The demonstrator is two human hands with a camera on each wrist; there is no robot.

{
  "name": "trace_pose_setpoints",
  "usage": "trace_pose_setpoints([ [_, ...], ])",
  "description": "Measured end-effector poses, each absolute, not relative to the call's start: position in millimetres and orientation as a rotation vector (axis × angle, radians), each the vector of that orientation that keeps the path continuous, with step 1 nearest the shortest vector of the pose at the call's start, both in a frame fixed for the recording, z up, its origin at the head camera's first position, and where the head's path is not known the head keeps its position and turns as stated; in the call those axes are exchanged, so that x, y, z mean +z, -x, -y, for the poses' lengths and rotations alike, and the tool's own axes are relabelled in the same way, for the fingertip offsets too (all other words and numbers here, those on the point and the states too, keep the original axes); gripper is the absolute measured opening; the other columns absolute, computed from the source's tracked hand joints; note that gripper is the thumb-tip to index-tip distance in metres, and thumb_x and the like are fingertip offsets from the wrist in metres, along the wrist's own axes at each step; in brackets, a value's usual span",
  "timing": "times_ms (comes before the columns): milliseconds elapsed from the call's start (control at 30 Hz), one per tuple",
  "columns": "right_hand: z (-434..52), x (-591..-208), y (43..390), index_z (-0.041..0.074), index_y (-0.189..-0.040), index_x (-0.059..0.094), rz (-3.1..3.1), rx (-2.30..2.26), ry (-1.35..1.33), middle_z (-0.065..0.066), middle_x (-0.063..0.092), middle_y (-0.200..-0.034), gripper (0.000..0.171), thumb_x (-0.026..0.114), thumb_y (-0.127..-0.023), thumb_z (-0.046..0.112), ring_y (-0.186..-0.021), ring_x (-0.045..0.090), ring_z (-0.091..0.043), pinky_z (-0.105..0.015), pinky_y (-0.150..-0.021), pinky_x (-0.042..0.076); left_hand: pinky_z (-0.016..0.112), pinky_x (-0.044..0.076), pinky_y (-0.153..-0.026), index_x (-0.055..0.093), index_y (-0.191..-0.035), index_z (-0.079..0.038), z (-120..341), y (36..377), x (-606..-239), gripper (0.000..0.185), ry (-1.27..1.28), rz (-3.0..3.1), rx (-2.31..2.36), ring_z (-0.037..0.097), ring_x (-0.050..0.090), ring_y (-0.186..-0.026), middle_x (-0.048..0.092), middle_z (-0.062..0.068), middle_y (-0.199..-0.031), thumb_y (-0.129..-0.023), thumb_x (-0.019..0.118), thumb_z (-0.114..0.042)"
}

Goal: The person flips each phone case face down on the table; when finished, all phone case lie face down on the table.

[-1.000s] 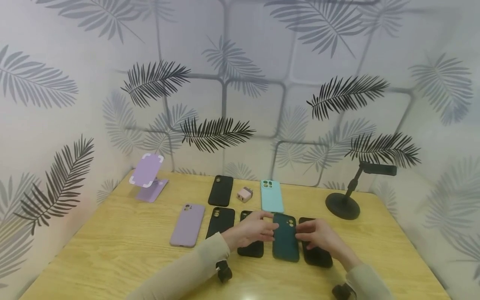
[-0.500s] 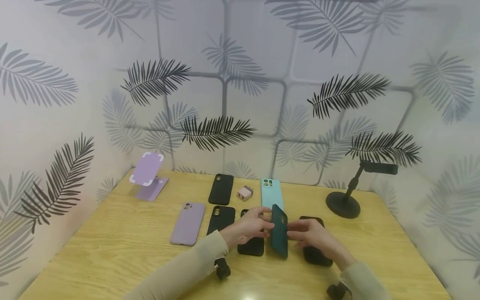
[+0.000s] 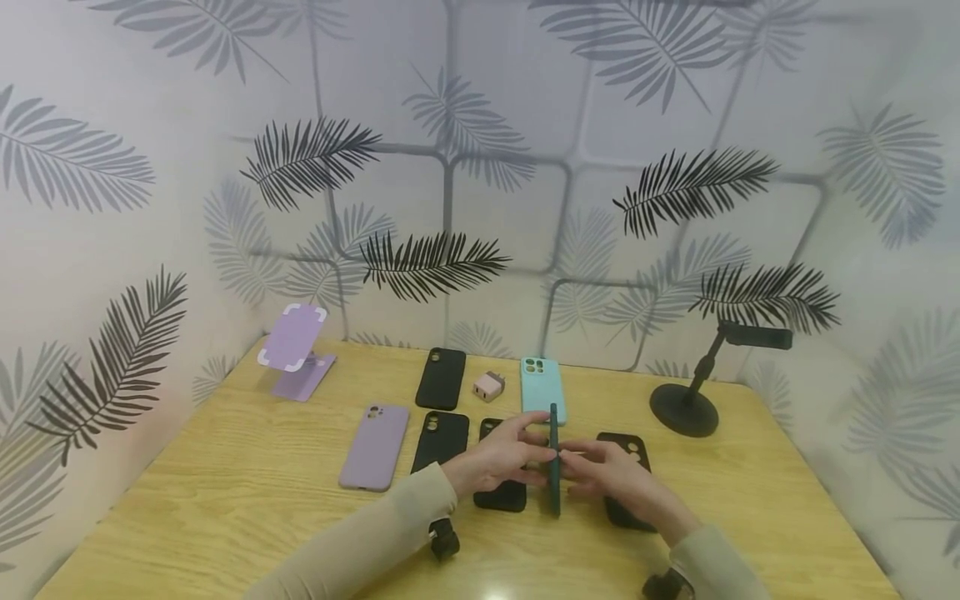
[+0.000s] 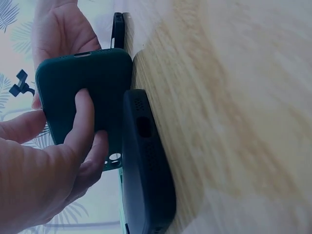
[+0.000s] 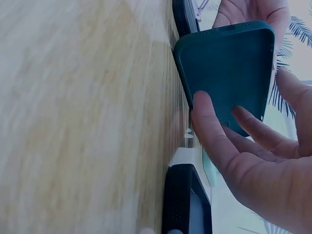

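A dark green phone case [image 3: 554, 492] stands on its long edge, edge-on to the head view. My left hand [image 3: 504, 458] holds it, thumb at the upper edge and fingers on the outer back in the left wrist view. My right hand [image 3: 615, 475] touches the hollow inner side with fairly straight fingertips; its thumb looks apart from the case in the right wrist view. Under my left hand lies a black phone case [image 3: 501, 497], partly hidden. Another black phone case [image 3: 628, 515] lies under my right hand.
Behind are a turquoise phone case [image 3: 542, 390], a pink charger [image 3: 490, 386] and a black case [image 3: 441, 379]. A lilac case [image 3: 375, 447] and a black case [image 3: 441, 437] lie left. A purple stand [image 3: 294, 337] and a black stand [image 3: 684, 410] flank the wooden table [image 3: 225, 500].
The green phone case lay flat, then tilted up, and now stands on its long edge. My right hand has moved left with it; the left hand has hardly shifted.
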State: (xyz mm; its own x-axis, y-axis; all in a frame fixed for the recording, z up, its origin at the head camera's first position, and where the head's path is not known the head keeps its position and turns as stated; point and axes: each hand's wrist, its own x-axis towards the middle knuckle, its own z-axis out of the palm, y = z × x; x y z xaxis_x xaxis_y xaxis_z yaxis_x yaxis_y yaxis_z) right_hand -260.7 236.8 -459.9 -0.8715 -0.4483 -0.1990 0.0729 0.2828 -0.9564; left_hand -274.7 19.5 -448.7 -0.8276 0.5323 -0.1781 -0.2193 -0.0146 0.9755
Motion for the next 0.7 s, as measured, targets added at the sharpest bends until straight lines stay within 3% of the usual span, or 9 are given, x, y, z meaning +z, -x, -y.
trace_pose_setpoints([
  [400, -239.1, -463.7, 262.7, -0.011, -0.147, 0.03, -1.998, -1.743, 0.296, -0.027, 0.056, -0.134, 0.068, 0.058, -0.1, 0.029, -0.114, 0.065, -0.03, -0.043, -0.096, 0.055, 0.058, 0.055, -0.087, 0.039, -0.15, -0.022, -22.7, 273.8, -449.5, 0.066, -0.34, -1.765, 1.821, 0.039, 0.062, -0.113, 0.045, 0.027, -0.135, -0.093, 0.064, -0.002],
  [700, -248.7, -460.2, 260.3, -0.002, -0.151, 0.03, -2.095, -1.776, 0.294, -0.032, 0.051, -0.138, 0.069, 0.064, -0.096, 0.023, -0.109, 0.067, -0.026, -0.039, -0.091, 0.057, 0.054, 0.054, -0.092, 0.04, -0.149, -0.017, -23.2, 273.8, -451.5, 0.064, -0.338, -1.806, 1.763, 0.037, 0.058, -0.119, 0.041, 0.028, -0.142, -0.092, 0.064, 0.0],
])
